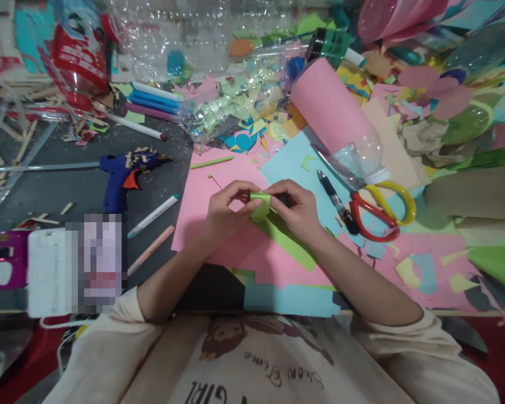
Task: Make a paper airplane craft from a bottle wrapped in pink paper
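Between my two hands is a small piece of light green paper [261,206], bent over at its top edge. My left hand [231,207] pinches its left side, thumb lying across the front. On the other side my right hand [293,205] grips it with thumb and fingers. Beneath them lie a pink sheet [210,235] and a light blue sheet [297,160]. A longer green paper strip [292,247] slants under my right wrist. Right of my right hand are a dark pen [331,191] and scissors [374,221] with red and yellow handles.
A blue glue gun [120,174] with an orange trigger lies left, near a white marker [155,214]. A pink-wrapped bottle [330,104] lies beyond the scissors. Paper scraps [244,137], clear plastic bottles [172,39] and wooden sticks [25,143] crowd the back and left.
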The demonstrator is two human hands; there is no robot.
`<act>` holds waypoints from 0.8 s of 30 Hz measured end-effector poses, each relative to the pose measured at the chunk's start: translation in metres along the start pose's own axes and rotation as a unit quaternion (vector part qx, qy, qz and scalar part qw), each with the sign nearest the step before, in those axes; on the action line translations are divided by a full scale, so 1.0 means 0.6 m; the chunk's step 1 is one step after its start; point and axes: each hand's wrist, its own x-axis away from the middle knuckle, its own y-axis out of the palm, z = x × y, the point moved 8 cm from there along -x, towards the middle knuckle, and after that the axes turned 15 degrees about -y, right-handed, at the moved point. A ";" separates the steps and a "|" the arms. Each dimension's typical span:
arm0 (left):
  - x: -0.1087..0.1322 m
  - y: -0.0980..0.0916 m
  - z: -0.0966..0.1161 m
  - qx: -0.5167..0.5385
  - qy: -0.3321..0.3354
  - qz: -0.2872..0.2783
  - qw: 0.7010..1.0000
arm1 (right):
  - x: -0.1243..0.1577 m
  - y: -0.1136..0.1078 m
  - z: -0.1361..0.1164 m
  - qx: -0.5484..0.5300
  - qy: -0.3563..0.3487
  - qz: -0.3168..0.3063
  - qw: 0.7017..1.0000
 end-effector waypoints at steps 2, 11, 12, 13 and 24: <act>-0.002 -0.001 -0.003 0.010 -0.016 0.005 1.000 | 0.000 0.001 0.001 -0.006 0.007 -0.003 1.000; -0.005 -0.005 -0.008 0.013 -0.023 0.028 0.999 | 0.001 0.005 0.006 -0.053 0.025 -0.011 0.998; -0.005 -0.004 -0.008 0.012 -0.022 0.028 0.999 | 0.001 0.005 0.006 -0.052 0.023 -0.007 0.998; -0.004 -0.004 -0.008 0.012 -0.021 0.028 0.999 | 0.001 0.005 0.005 -0.050 0.019 -0.004 0.999; 0.005 -0.001 0.005 0.005 -0.003 0.003 1.000 | -0.001 0.003 -0.001 -0.043 -0.012 0.016 0.999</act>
